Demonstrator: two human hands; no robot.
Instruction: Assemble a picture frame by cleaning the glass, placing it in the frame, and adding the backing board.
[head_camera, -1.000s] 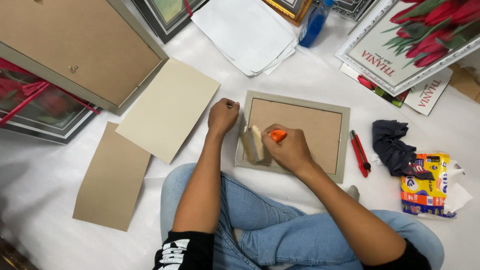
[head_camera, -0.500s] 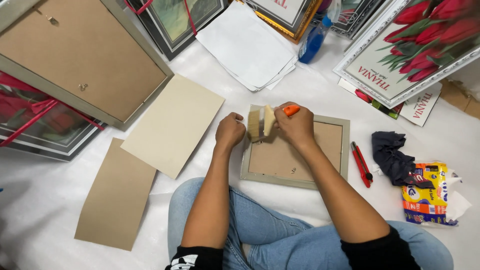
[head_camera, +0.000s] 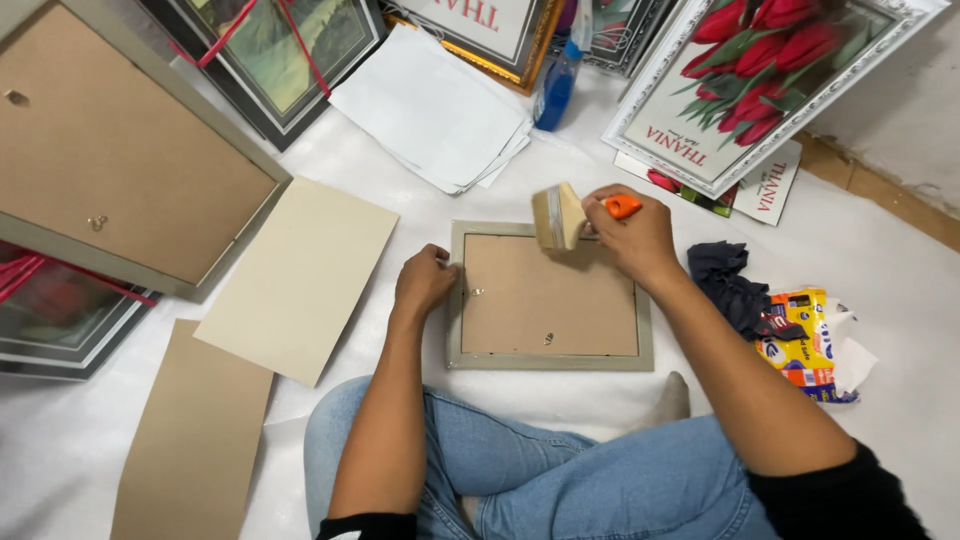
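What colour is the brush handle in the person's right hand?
Orange handle, seen best in the head view.

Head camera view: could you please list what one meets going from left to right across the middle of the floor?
Large frame lying face down → cream board → left hand → small frame → right hand holding a brush → dark cloth → yellow packet.

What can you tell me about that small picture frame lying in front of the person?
The small picture frame lies flat, back side up, on the white floor covering by the person's knees. Its rim is greyish, its brown backing board looks like fibreboard, with small metal fittings. The left hand grips its left edge; the right hand holds a brush over its top edge.
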